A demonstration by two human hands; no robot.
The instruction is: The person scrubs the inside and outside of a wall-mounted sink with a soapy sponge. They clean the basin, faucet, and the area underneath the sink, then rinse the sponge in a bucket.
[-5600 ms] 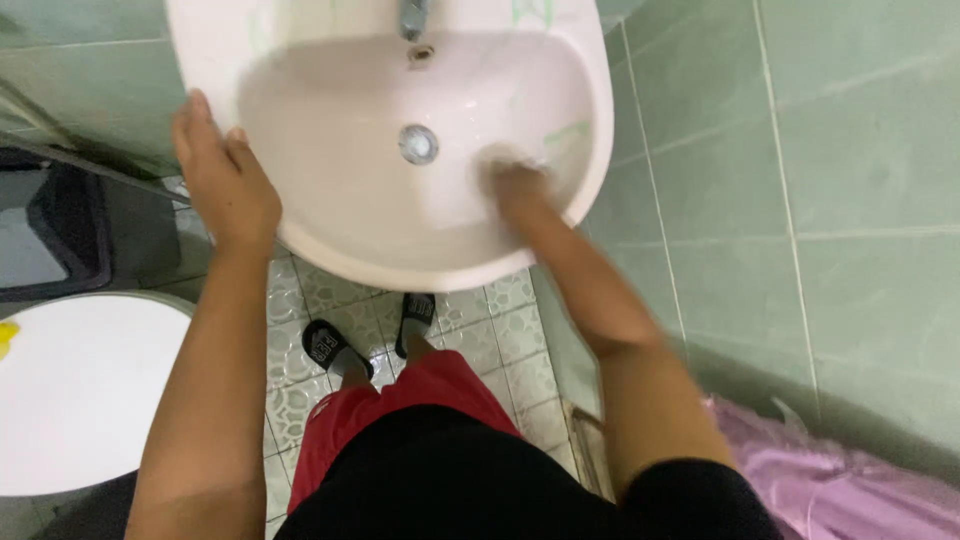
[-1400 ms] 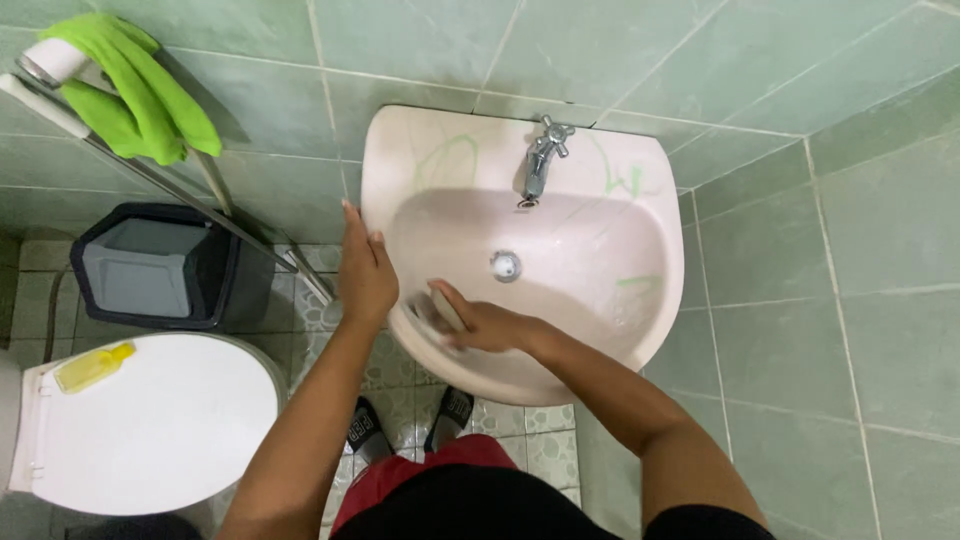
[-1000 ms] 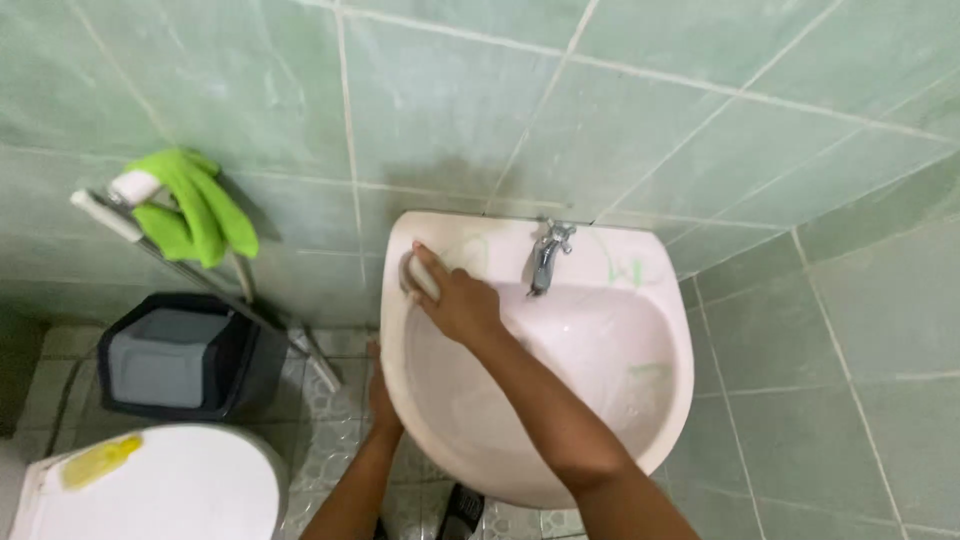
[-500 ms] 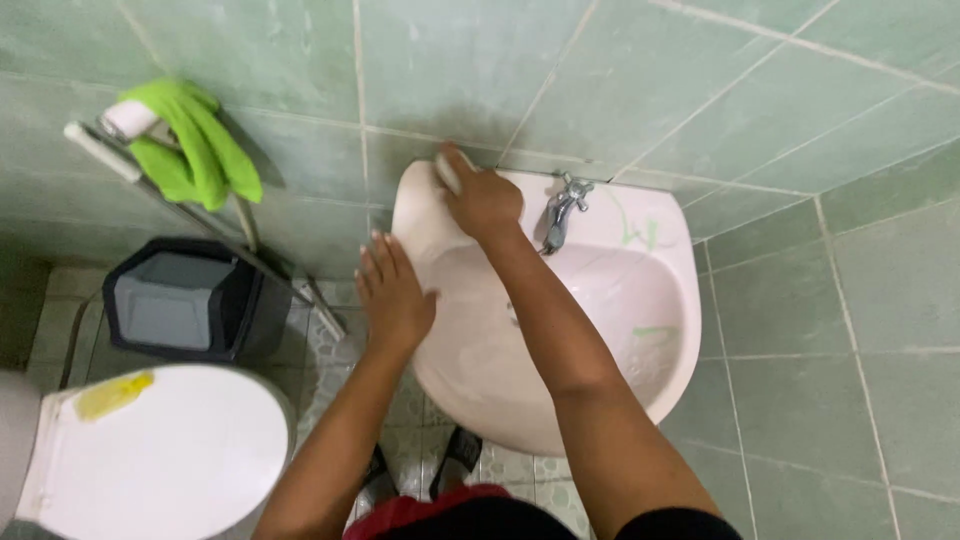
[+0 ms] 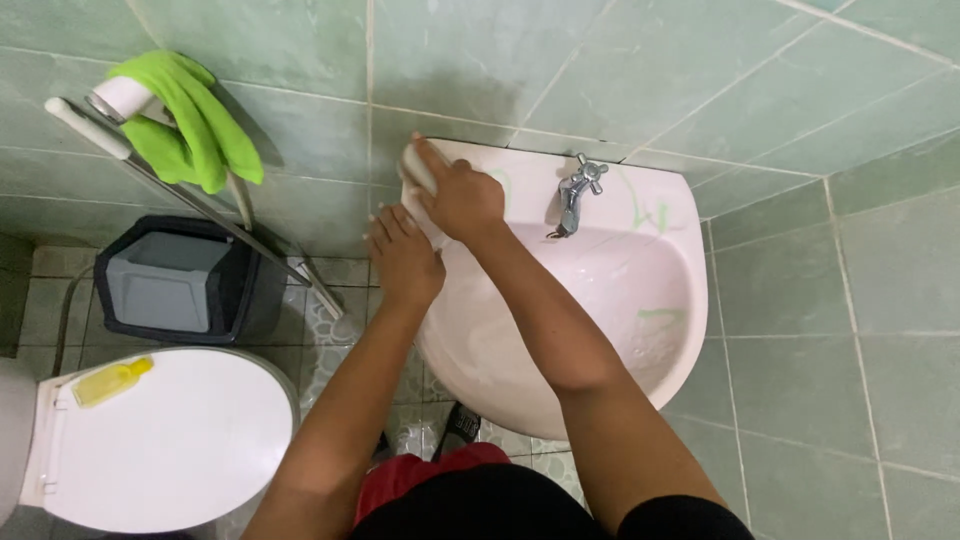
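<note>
Item, far left: yellow bottle (image 5: 112, 381) lying on the white toilet lid (image 5: 170, 440). Above it, dark grey bin (image 5: 180, 280) standing on the floor, green cloth (image 5: 190, 120) hanging over a rail against the wall tiles.

Item, centre: my left hand (image 5: 403, 258) is resting flat on the left rim of the pink sink (image 5: 640, 330), fingers spread, gripping nothing.

Item, just right: my right hand (image 5: 460, 200) is curling its fingers around a pale sponge (image 5: 415, 168), pressing it onto the sink's back left corner.

Item, further right: chrome tap (image 5: 575, 190) standing at the sink's back edge.
</note>
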